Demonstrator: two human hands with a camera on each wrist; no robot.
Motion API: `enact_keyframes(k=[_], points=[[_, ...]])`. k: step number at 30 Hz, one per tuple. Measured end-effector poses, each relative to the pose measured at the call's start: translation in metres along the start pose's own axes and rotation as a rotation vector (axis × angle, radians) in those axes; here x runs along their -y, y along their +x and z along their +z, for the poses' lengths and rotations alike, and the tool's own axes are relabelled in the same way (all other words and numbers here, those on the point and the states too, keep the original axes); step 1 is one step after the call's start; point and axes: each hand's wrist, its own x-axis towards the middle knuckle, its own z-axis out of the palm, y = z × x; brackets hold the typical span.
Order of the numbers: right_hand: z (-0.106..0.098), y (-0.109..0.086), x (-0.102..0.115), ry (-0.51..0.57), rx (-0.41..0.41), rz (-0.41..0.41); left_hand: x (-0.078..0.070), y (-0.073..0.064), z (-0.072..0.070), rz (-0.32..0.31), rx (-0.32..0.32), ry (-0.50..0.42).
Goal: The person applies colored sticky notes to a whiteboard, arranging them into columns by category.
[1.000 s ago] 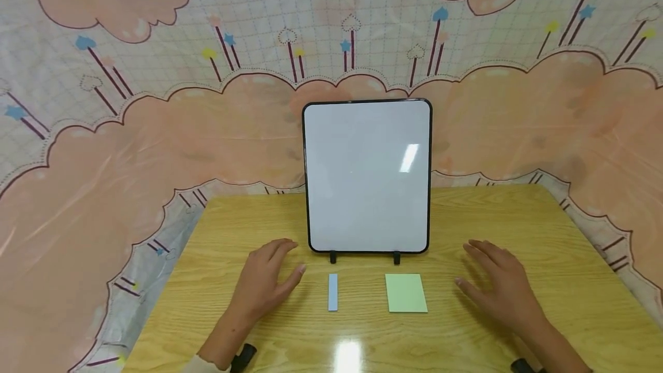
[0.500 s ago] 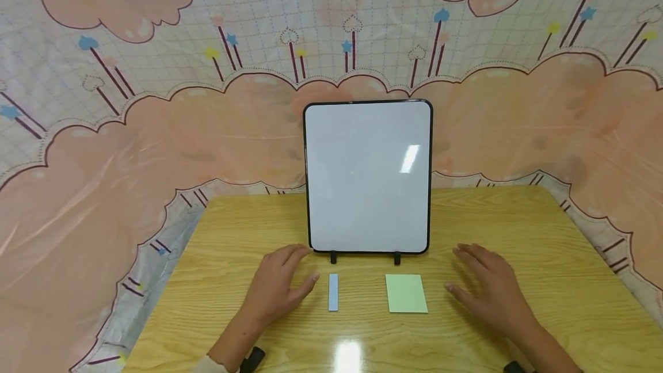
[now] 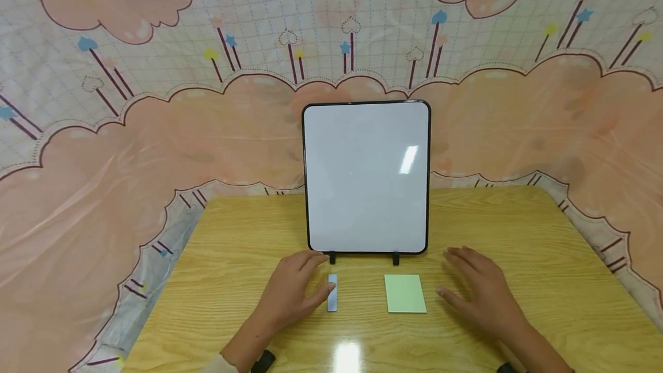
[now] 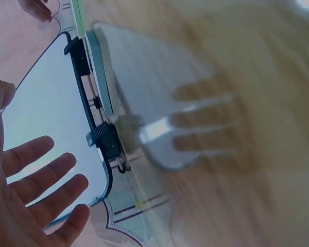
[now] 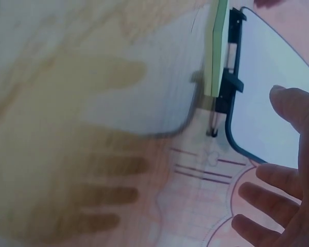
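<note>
My left hand hovers at the left of a narrow light-blue strip, its thumb tip overlapping the strip in the head view. Its fingers are spread and relaxed, holding nothing. A square pale-green sticky note pad lies flat on the table to the right of the strip. Right of the pad is my right hand, thumb apart from the loosely extended fingers, nothing in its grasp. Behind the strip and pad stands a white board with a black frame, propped upright.
Two black stand feet jut from under the board's lower edge. The glossy wooden table mirrors hands and board in the wrist views. A cloud-patterned cloth hangs behind and along both sides.
Both hands have moved inward: the left one rightward to the blue strip, the right one leftward toward the green pad. The strip, pad and board stay in place.
</note>
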Motion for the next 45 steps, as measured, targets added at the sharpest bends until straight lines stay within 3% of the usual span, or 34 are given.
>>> enact_keyframes(k=[15, 29, 38, 45], points=[[0.007, -0.001, 0.010, 0.027, 0.041, 0.003, -0.021, 0.012, 0.018, 0.087, 0.057, 0.011], [0.016, 0.000, 0.020, 0.028, 0.089, -0.021, -0.044, 0.025, 0.031, 0.107, 0.146, 0.006], [0.020, 0.002, 0.028, 0.016, 0.122, -0.050, -0.056, 0.031, 0.037, 0.105, 0.256, 0.022], [0.022, 0.005, 0.034, 0.017, 0.156, -0.069, -0.062, 0.037, 0.042, 0.152, 0.265, 0.046]])
